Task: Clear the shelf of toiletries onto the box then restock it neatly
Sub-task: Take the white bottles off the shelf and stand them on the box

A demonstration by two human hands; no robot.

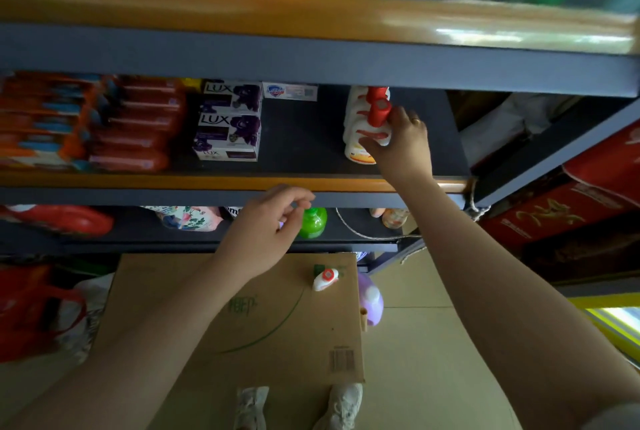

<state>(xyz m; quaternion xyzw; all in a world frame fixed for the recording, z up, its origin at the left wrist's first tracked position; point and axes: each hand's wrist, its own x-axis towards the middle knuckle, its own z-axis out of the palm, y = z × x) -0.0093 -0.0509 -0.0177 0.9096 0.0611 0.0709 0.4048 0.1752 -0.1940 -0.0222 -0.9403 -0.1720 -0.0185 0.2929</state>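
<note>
A red-capped bottle [367, 124] is pinched by the right hand [403, 138] for removal to the box [242, 318]; the left hand [270, 225] hangs loosely curled, its grip holding nothing.

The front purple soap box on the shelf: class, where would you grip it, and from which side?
Probably pinch the front soap box across its two short sides, coming from the open shelf front. Another box sits behind, red packs crowd its left.
</note>
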